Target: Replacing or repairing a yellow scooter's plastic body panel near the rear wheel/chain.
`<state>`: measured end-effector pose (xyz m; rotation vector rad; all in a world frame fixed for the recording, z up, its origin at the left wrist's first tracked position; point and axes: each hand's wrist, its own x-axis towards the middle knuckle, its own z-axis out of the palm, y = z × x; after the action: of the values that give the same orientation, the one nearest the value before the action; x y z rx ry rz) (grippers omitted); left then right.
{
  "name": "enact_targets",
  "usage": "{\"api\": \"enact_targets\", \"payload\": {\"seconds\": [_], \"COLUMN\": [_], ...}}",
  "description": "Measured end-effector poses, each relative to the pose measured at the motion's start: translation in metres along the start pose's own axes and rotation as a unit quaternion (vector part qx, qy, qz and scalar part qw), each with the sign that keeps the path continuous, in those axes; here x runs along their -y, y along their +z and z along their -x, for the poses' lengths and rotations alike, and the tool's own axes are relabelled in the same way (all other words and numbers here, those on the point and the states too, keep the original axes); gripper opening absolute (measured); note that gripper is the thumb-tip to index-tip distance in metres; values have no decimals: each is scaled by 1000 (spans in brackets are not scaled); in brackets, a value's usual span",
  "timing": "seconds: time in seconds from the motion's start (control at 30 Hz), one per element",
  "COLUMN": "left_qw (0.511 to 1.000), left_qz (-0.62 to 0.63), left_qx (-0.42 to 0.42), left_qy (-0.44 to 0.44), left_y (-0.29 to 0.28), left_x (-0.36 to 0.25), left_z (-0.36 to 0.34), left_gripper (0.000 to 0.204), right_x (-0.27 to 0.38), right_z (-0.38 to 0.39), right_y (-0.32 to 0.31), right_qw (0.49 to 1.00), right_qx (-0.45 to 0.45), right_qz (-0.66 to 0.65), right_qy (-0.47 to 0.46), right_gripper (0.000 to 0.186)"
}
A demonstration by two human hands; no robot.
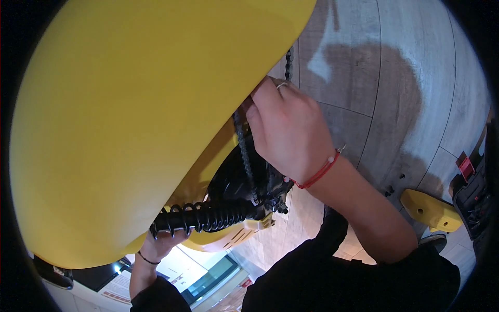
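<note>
A large smooth yellow body panel (pixel 130 114) fills the left side and hides what lies behind it. My right hand (pixel 291 125), with a ring and a red cord bracelet, reaches to the panel's edge. Its fingers are bent together, and the tips disappear behind the edge, next to a dark chain (pixel 243 148). What they hold, if anything, is hidden. Below is a black coil-spring shock absorber (pixel 208 217). My left hand (pixel 162 245) is behind its left end, under the panel, with its fingers covered.
To the right on the wood-look floor (pixel 343 127) lies a yellow part with holes (pixel 430 210), beside a black case (pixel 475 197) with a red item. Small dark pieces (pixel 390 191) lie near it. A yellow slotted cover (pixel 228 239) sits below the shock absorber.
</note>
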<state>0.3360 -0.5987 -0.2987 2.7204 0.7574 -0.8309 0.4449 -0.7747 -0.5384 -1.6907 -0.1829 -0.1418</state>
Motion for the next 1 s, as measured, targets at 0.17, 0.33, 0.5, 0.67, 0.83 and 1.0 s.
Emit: {"api": "enact_targets", "payload": {"seconds": [0.17, 0.33, 0.5, 0.67, 0.83, 1.0], "left_qw": [1000, 999, 1000, 999, 997, 992], "left_qz": [-18, -28, 7, 19, 36, 103], "left_qx": [3, 10, 10, 16, 37, 16], "left_qy": [13, 20, -26, -26, -63, -68], "left_y": [9, 11, 5, 10, 10, 15], "left_x": [-8, -11, 3, -11, -21, -14], "left_z": [-4, -5, -2, -9, -13, -11], "left_gripper": [57, 57, 60, 55, 54, 57], "right_x": [-10, -9, -4, -3, -9, -11], "right_z": [4, 3, 5, 5, 9, 13], "right_y": [1, 1, 2, 4, 5, 5], "right_qw": [1000, 998, 995, 996, 1000, 1000], "right_qx": [-8, -21, 11, 12, 6, 10], "right_qz": [9, 30, 96, 86, 0, -19], "right_qy": [-15, -43, -36, -23, -28, 2], "right_gripper": [10, 11, 12, 16, 19, 15]}}
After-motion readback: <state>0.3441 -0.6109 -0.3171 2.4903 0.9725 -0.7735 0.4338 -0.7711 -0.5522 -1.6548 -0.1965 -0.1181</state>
